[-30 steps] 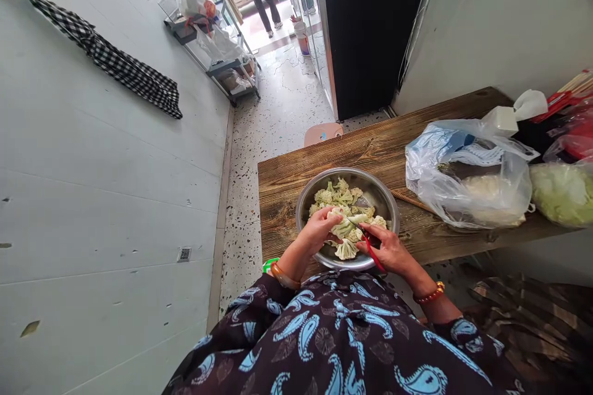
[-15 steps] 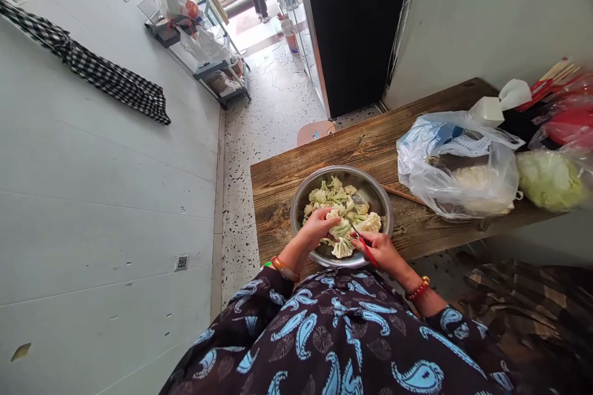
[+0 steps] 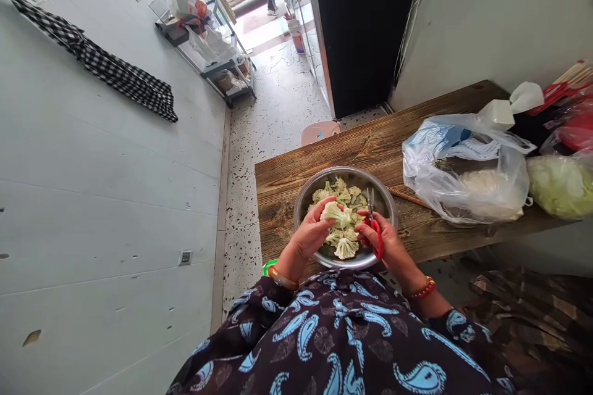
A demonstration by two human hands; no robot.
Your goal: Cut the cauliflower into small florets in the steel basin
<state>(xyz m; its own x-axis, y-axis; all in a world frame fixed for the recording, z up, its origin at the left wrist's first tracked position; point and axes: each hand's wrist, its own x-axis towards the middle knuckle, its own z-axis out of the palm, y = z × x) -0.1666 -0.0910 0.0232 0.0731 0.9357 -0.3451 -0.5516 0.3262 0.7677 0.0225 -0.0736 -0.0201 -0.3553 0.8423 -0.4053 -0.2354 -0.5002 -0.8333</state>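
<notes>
The left hand [image 3: 312,232] is gripping a cream-coloured, branching cauliflower floret [image 3: 337,215] over a round silver metal bowl [image 3: 385,200] on the brown wooden tabletop [image 3: 282,179], the right hand [image 3: 389,244] holding red-handled metal scissors [image 3: 371,210].

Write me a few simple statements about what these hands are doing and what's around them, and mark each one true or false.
1. The right hand holds red-handled scissors. True.
2. The left hand is empty. False: it holds a piece of cauliflower.
3. The scissors' blades are cutting into that piece. False: they stand apart from it.
4. A metal bowl with more cauliflower in it rests on the wooden table. True.
5. The clear plastic bag lies inside the bowl. False: it is on the table, to the right of the bowl.
6. A checkered cloth hangs along the wall on the left. True.
</notes>
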